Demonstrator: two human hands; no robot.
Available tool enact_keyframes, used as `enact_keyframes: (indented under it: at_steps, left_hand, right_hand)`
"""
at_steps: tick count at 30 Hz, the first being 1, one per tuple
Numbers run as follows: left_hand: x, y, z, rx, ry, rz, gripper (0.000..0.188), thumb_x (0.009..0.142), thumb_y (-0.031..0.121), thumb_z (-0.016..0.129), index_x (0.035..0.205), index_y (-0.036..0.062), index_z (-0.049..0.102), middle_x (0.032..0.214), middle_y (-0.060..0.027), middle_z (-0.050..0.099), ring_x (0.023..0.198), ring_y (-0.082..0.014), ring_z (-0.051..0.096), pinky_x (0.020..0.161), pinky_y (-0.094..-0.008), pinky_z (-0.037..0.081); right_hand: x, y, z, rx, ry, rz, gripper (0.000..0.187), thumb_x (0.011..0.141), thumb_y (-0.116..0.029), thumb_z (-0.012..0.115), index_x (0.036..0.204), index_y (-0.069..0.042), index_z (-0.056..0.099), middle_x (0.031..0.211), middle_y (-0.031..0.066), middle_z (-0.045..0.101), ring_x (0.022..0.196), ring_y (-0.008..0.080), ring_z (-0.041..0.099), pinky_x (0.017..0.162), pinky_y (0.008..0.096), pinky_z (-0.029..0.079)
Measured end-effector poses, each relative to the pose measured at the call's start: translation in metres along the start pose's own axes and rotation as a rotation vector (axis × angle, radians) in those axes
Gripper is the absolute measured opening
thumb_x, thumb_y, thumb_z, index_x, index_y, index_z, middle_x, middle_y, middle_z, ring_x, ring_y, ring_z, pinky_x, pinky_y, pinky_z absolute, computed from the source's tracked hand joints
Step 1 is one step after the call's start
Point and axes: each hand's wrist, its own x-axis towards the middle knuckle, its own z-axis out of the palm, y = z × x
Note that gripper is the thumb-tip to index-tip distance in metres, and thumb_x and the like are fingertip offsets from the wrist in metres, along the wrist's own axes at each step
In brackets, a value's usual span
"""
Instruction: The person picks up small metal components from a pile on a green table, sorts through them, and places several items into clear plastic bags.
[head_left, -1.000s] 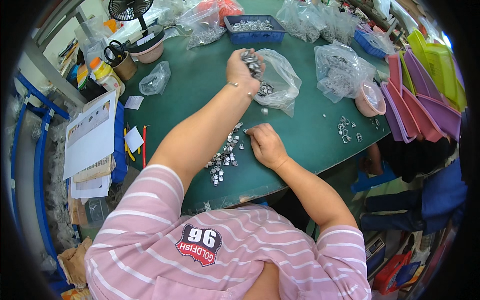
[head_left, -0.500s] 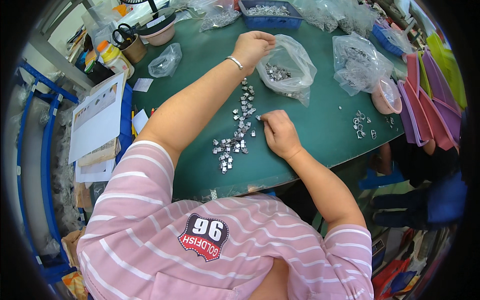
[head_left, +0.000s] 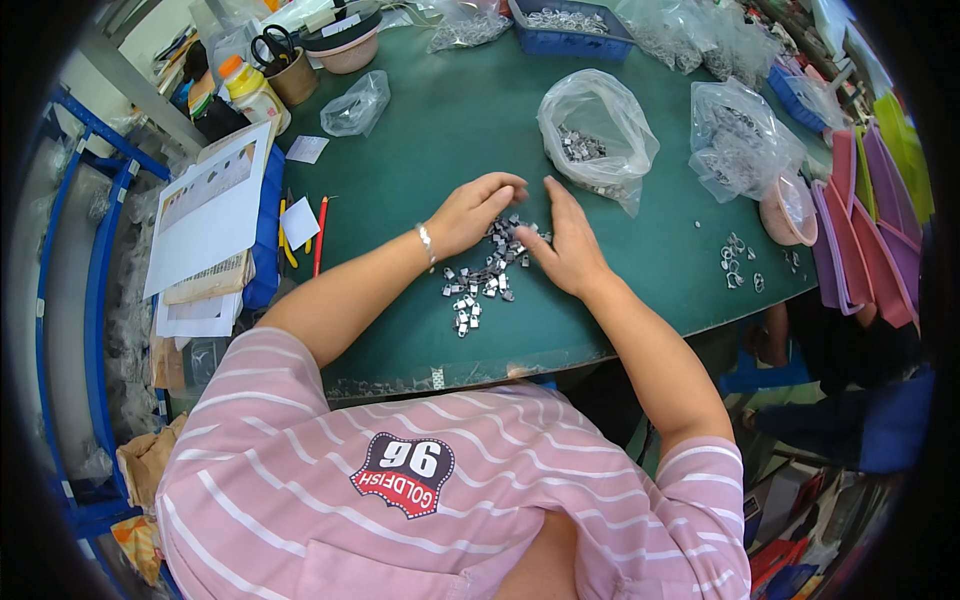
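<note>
Hands over the heap: looks to us like we're at the herding-together step, both palms flanking the small silver padlock-shaped metal pieces (head_left: 490, 281) on the green tabletop (head_left: 420, 110).
Left hand (head_left: 470, 218): fingers loosely bent, thumb up near the fingertips; can't tell if anything's pinched in there.
Right hand (head_left: 572, 245): nothing gripped that we can see, fingers out long, thumb spread toward the heap.
Stragglers: a loose tail trails toward our edge of the table, so we reckon the next move calls for low, closed fingers, or bits slip through.
Metal: shiny, hard-looking, boxy bodies with little loops.
Clear crinkly plastic bag (head_left: 634, 150): just beyond our hands, mouth gaping, similar bits inside.
Table surface: smooth, matte, scuffed along the near edge.
</note>
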Motion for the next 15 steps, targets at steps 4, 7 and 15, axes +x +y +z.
enact_keyframes:
  at_steps: [4, 7, 15]
  left_hand:
    - [-0.059, -0.011, 0.011, 0.320, 0.324, -0.027, 0.052, 0.093, 0.032, 0.042, 0.130, -0.0040, 0.033, 0.130, -0.0272, 0.041, 0.122, -0.0373, 0.040, 0.103, -0.0384, 0.031]
    - [-0.090, 0.006, 0.034, 0.405, 0.322, 0.013, 0.063, 0.091, 0.033, 0.044, 0.135, -0.0061, 0.023, 0.139, -0.0285, 0.027, 0.131, -0.0400, 0.024, 0.109, -0.0412, 0.019]
    - [-0.063, 0.004, 0.048, -0.030, 0.660, -0.049, 0.051, 0.092, 0.033, 0.046, 0.126, -0.0037, 0.035, 0.130, -0.0225, 0.034, 0.124, -0.0326, 0.033, 0.105, -0.0376, 0.027]
  right_hand:
    - [0.008, -0.005, 0.012, -0.001, -0.284, -0.231, 0.103, 0.064, -0.054, 0.071, 0.131, 0.009, 0.027, 0.134, 0.0301, 0.032, 0.126, 0.0437, 0.030, 0.106, 0.0490, 0.023]
    - [0.006, -0.035, 0.012, 0.054, -0.376, -0.394, 0.112, 0.054, -0.056, 0.076, 0.131, 0.009, 0.028, 0.133, 0.0321, 0.031, 0.124, 0.0473, 0.030, 0.104, 0.0525, 0.024]
    - [0.006, -0.053, 0.046, -0.124, -0.316, -0.353, 0.092, 0.063, -0.036, 0.073, 0.134, 0.003, 0.030, 0.133, 0.0290, 0.032, 0.125, 0.0472, 0.027, 0.104, 0.0534, 0.023]
